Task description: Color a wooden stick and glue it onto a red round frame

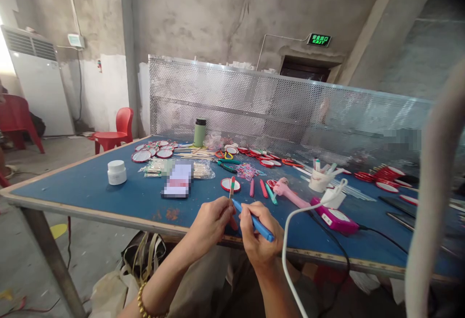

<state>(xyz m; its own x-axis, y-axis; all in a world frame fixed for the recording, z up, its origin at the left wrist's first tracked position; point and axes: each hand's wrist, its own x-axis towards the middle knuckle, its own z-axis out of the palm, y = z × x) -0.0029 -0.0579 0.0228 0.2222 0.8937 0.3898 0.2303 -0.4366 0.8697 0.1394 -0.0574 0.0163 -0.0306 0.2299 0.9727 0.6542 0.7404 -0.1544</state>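
Observation:
Near the table's front edge, my left hand (209, 223) is closed on a thin flat stick (231, 188) held upright, its top banded red and green. My right hand (262, 234) grips a blue marker (258, 223), whose upper end points at the stick just above my left fingers. Whether the tip touches the stick is too small to tell. Right behind the stick lies a round white disc with a red rim (225, 185). Pink, red and teal markers, among them a red one (263, 189), lie to the right of it.
A phone (178, 180), white jar (116, 173) and green bottle (199, 133) stand or lie left. To the right are a pink corded tool (290, 194), a magenta box (336, 217) and a cup of pens (319, 181). A white cable (286, 240) passes my right forearm. Perforated metal panel (225, 100) behind.

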